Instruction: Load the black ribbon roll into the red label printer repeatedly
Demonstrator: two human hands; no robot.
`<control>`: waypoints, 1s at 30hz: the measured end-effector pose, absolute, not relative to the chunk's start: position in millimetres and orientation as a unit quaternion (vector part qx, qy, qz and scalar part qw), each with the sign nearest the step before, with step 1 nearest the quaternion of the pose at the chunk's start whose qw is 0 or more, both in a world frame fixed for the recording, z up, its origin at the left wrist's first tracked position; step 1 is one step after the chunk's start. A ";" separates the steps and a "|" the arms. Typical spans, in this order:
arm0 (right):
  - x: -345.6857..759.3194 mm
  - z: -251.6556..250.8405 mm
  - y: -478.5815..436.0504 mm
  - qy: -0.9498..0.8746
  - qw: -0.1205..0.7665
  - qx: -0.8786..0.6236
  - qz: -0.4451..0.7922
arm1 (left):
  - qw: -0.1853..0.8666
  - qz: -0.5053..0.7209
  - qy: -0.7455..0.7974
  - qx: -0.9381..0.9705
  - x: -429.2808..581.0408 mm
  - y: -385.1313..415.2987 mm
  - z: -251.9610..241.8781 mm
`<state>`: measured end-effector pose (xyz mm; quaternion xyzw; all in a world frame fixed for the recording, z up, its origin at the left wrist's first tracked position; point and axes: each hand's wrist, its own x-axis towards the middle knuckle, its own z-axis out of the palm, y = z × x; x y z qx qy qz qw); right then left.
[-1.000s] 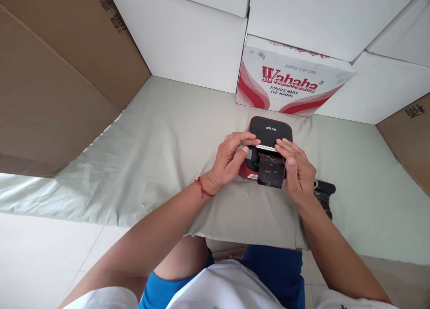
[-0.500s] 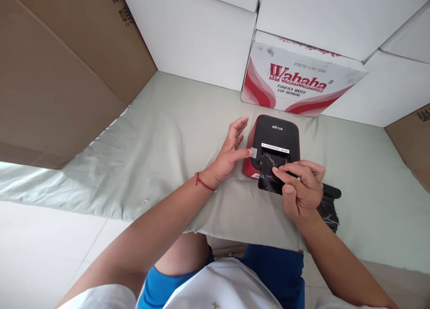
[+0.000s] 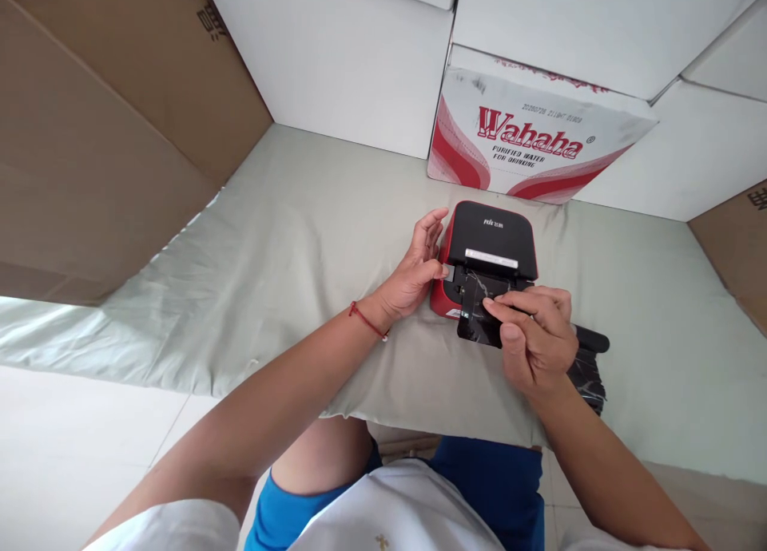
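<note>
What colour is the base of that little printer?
The base is red, under a black lid; head view.

Surface is a bench under wrinkled pale-green cloth (image 3: pixel 311 239), with the black-and-red printer (image 3: pixel 491 231) sitting toward its near edge. A black film strip (image 3: pixel 473 327) runs from the printer's front onto the cloth, and a black bundle (image 3: pixel 590 351) lies just right of it. The Wahaha carton (image 3: pixel 527 144) sits right behind the printer, white boxes (image 3: pixel 335 64) behind-left, and a brown carton (image 3: pixel 89 136) far left.
</note>
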<state>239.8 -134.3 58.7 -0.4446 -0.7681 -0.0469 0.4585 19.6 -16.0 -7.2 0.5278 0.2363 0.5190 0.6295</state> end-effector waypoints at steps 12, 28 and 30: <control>256.1 124.8 -109.9 -0.731 0.426 -0.485 0.224 | 0.637 0.524 0.265 0.499 27.3 -21.2 -3.7; 238.4 128.4 16.8 -0.846 -0.104 -0.522 0.039 | 0.652 0.543 0.308 0.430 29.9 -22.8 7.0; 238.9 138.4 5.6 -0.838 -0.079 -0.539 0.036 | 0.644 0.547 0.314 0.433 30.5 -21.8 6.3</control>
